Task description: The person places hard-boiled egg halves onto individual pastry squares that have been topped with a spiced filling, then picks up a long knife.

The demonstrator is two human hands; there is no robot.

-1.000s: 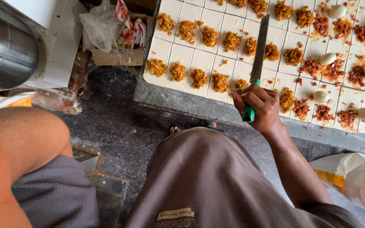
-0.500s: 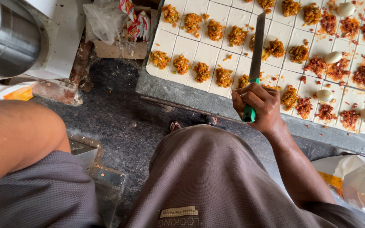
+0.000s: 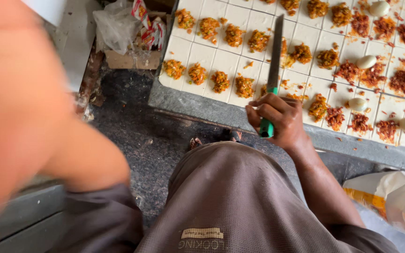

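Head view: right hand had its grip clamped round the green handle of a long knife, blade pointing to 12 o'clock and lying flat along a seam between white dough squares, probably to follow the cut lines. Each square carried an orange-brown mound of filling; at 2–3 o'clock, peeled eggs sat beside redder mounds. The grey surface edge ran just below the squares. Left hand was out of frame; only a blurred arm at 9 o'clock showed. A plastic bag sat at 11 o'clock.
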